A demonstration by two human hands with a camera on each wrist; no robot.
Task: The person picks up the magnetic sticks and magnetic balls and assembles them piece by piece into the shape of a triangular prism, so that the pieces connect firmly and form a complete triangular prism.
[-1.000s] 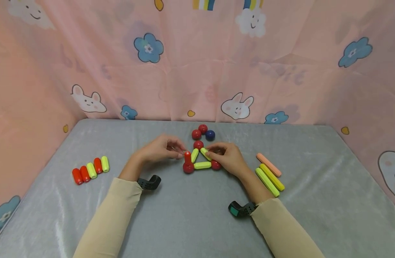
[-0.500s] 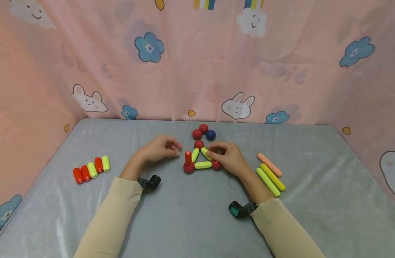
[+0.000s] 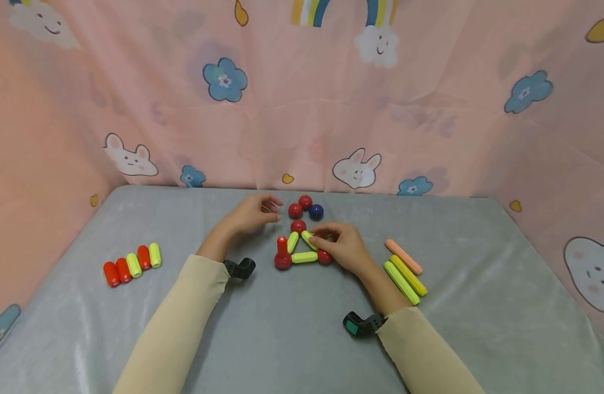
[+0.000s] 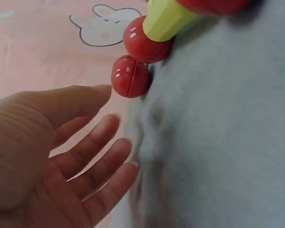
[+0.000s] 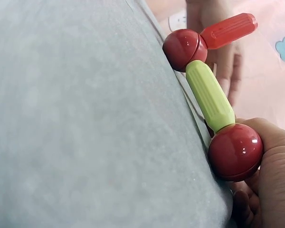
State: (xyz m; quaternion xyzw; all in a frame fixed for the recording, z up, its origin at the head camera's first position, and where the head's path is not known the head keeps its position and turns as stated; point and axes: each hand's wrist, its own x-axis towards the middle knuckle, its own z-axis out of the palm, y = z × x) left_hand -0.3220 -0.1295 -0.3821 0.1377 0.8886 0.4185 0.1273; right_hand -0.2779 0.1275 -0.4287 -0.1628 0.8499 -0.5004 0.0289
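Observation:
A triangle of yellow-green rods (image 3: 304,257) and red balls lies mid-table. An upright red rod (image 3: 282,245) stands on its left corner ball (image 3: 282,261). My right hand (image 3: 343,246) pinches the triangle's right-side yellow-green rod (image 3: 308,238), beside the right corner ball (image 5: 235,152). Beyond the triangle, my left hand (image 3: 252,214) hovers with fingers loosely spread, holding nothing. Its fingertips point towards two loose red balls (image 3: 295,210) and a dark blue ball (image 3: 316,212). In the left wrist view, the thumb tip is right by a red ball (image 4: 129,78).
At the left lies a row of short red and yellow-green rods (image 3: 133,265). To the right, by my right forearm, are longer rods: orange (image 3: 403,256), yellow (image 3: 409,276) and yellow-green (image 3: 401,283). A pink patterned cloth (image 3: 282,126) hangs behind the grey table (image 3: 282,339).
My left hand has drawn away from the upright red rod, then moved farther back towards the loose balls. My right hand keeps its hold on the triangle. The head view has shifted slightly.

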